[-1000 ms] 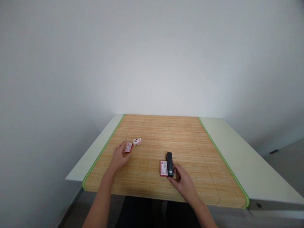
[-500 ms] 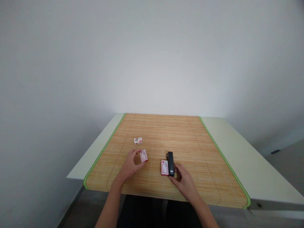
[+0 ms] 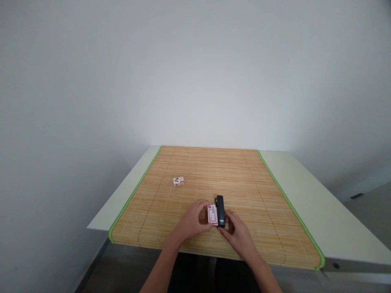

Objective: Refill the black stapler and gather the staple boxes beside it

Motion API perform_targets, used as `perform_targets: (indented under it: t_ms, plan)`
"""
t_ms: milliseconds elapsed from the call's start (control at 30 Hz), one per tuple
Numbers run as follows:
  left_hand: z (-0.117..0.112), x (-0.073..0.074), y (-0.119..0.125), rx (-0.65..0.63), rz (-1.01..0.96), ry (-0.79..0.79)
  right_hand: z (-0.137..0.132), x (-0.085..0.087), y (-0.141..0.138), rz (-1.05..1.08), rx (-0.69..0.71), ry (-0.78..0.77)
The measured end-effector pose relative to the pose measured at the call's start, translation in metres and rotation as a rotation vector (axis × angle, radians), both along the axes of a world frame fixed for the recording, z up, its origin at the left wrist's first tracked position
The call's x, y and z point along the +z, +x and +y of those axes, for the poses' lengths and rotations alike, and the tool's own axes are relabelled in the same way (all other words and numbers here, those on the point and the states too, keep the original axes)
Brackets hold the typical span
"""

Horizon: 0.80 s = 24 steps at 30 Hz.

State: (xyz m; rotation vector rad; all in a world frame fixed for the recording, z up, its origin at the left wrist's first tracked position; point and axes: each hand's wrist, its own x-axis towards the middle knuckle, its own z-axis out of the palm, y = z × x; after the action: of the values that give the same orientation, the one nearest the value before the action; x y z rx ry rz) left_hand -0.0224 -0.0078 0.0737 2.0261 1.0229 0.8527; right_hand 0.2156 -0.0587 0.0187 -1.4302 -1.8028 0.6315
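Observation:
My left hand (image 3: 195, 218) grips a small red-and-white box (image 3: 212, 215) by its far and near ends, thumb nearest me. This box sits over the spot of a second red-and-white box, which is mostly hidden; whether the two touch I cannot tell. Close against their right side lies a black stapler (image 3: 220, 211), lengthwise away from me. My right hand (image 3: 237, 233) holds the stapler at its near end, with the thumb at the end and the fingers along the right side.
Farther back on the left lies a small white box (image 3: 179, 181) with dark and red print. Everything rests on a bamboo mat (image 3: 214, 167) with green edging, laid over a white table (image 3: 301, 179). A plain wall (image 3: 201, 81) rises behind the table.
My left hand has carried its red-and-white box rightward, over the other one beside the stapler. My right hand has stayed at the stapler. The white box has not been moved.

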Motion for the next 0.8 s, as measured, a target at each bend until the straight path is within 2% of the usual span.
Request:
perform_targets:
  t_ms: [300, 433, 500, 633, 700, 800]
  plan:
    - [-0.005, -0.009, 0.007, -0.008, -0.009, -0.061, -0.001, 0.002, -0.002, -0.020, -0.018, 0.028]
    - [-0.002, -0.013, -0.005, 0.036, -0.004, -0.069, -0.001, 0.002, -0.003, -0.013, -0.022, 0.023]
    - [0.013, -0.013, -0.023, 0.161, -0.011, -0.038, 0.000, 0.000, -0.002, -0.013, -0.025, 0.017]
    - [0.069, -0.010, -0.070, 0.587, 0.093, 0.157, 0.001, -0.007, -0.001, -0.017, -0.024, 0.016]
    - [0.096, -0.010, -0.089, 0.632, 0.188, 0.171, 0.002, -0.010, 0.000, -0.018, -0.026, 0.025]
    - [0.120, -0.013, -0.102, 0.588, 0.251, 0.160, 0.002, -0.010, 0.000, -0.015, -0.023, 0.031]
